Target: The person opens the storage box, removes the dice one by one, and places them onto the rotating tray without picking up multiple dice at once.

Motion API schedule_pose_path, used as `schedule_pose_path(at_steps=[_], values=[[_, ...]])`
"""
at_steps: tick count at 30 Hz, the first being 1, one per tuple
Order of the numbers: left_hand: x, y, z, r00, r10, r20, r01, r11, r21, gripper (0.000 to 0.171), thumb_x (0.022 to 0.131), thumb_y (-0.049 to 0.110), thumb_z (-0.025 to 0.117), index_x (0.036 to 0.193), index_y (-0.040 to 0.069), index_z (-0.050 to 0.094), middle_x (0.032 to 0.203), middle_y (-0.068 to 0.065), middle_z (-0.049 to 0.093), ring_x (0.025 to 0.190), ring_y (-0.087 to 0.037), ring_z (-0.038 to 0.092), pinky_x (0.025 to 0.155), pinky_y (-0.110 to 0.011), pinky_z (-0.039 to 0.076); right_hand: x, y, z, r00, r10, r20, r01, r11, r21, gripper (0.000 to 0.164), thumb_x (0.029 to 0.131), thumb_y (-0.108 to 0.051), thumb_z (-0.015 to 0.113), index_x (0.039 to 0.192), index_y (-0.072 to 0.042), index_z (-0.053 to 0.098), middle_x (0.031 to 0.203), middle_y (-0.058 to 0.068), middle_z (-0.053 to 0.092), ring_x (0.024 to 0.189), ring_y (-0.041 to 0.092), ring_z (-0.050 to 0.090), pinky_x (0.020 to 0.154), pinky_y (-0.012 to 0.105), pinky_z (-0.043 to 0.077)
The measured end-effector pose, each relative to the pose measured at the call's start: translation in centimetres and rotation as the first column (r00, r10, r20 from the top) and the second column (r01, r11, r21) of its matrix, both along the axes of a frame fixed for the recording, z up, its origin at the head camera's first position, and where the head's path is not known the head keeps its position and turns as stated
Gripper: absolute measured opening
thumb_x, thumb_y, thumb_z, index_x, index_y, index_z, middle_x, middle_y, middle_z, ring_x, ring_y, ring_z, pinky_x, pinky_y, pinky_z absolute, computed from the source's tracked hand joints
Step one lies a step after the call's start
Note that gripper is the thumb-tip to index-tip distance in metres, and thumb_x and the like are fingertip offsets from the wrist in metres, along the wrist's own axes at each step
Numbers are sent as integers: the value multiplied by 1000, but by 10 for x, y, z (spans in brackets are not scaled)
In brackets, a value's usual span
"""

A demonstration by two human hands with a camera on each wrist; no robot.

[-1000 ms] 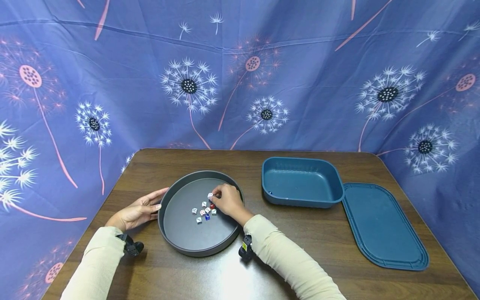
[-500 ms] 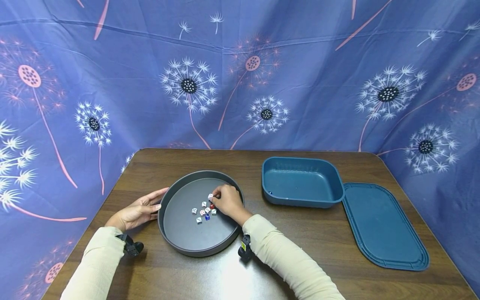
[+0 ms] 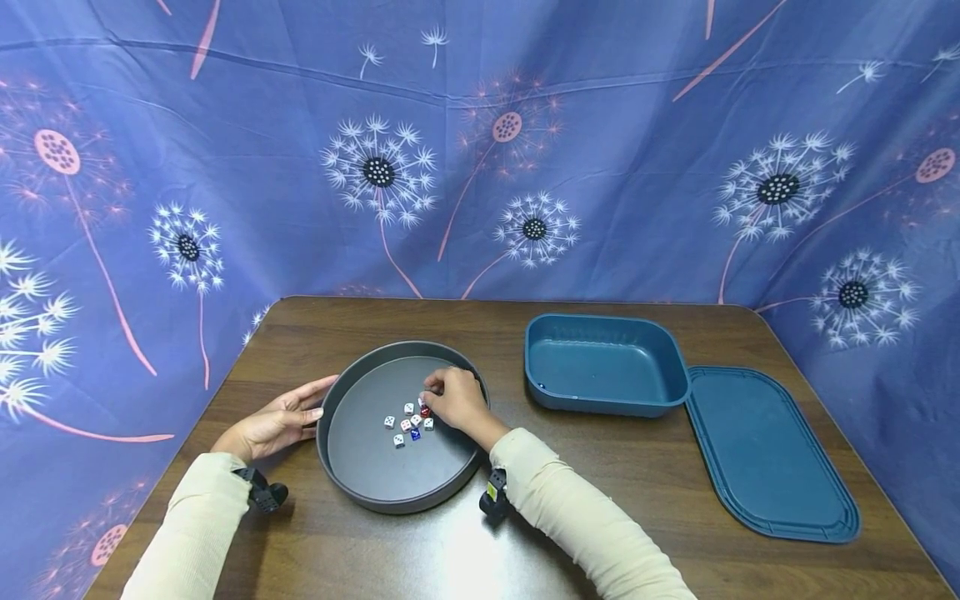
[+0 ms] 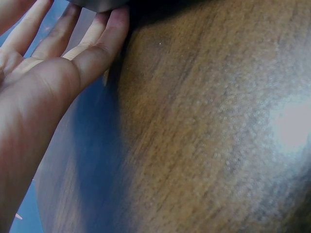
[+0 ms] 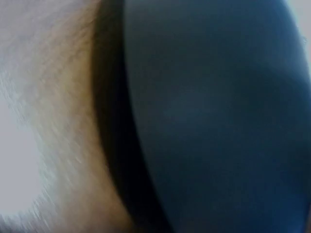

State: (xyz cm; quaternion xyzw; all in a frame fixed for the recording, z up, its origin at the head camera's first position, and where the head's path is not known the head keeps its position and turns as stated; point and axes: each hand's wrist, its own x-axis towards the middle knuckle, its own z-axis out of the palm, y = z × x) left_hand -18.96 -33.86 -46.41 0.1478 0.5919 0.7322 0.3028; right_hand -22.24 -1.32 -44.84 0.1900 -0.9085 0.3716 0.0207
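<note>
A round dark grey tray point(image 3: 360, 467) on the wooden table holds several white dice point(image 3: 398, 441), a red die point(image 3: 426, 412) and a blue die point(image 3: 416, 434). My right hand point(image 3: 459, 402) is inside the tray, thumb and index finger bent close over a white die point(image 3: 422, 401) beside the red one. The thumb partly hides this die, and I cannot tell whether it is pinched. At the tray's left side my left hand point(image 3: 276, 422) touches the outer wall with extended fingers. In the left wrist view, the fingertips point(image 4: 118, 17) meet the tray's lower edge point(image 4: 99, 5).
A teal rectangular container point(image 3: 607, 402) stands at the back right, a small dark blue thing point(image 3: 542, 385) in its near left corner. Its flat teal lid point(image 3: 772, 454) lies to the right. The tray's outer wall point(image 5: 214, 116) fills much of the right wrist view.
The white die at my right fingertips has shifted slightly nearer, toward the red die, and shows less beside the thumb. The left hand and the tray have stayed in place.
</note>
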Motion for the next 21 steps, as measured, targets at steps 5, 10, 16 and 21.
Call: schedule_pose_path(at_steps=[5,10,16,21], values=[[-1,-1,-1,1000,-5,-6,5,1000,12,62,100,-4,37,155,11,13,141,15,39,128,-8,44,99,-34,42,-8,18,20,999,43,7,-42,996,-80,18,85,-16,72,100,-4,73,91,5,70,83,16,63,74,26,50],[-1,0,-1,1000,-7,-10,7,1000,15,62,100,-4,38,155,11,12,141,14,39,128,-8,44,99,-34,42,-19,52,41,999,34,-22,-37,989,-146,19,86,-17,72,101,-5,73,92,6,69,81,17,64,73,27,52],[0,-1,-2,1000,-14,-6,14,999,47,62,99,-6,37,154,9,13,142,12,40,128,-9,44,99,-35,43,-32,104,52,999,-34,-1,33,992,-126,25,90,-21,67,108,-4,71,98,9,69,88,22,65,77,37,52],[1,-1,-2,1000,-18,-5,19,999,50,61,99,-6,37,154,10,16,142,11,41,128,-10,45,99,-35,43,-43,147,45,995,-31,97,39,997,-74,27,91,-19,67,112,-2,69,98,11,69,91,25,63,76,39,51]])
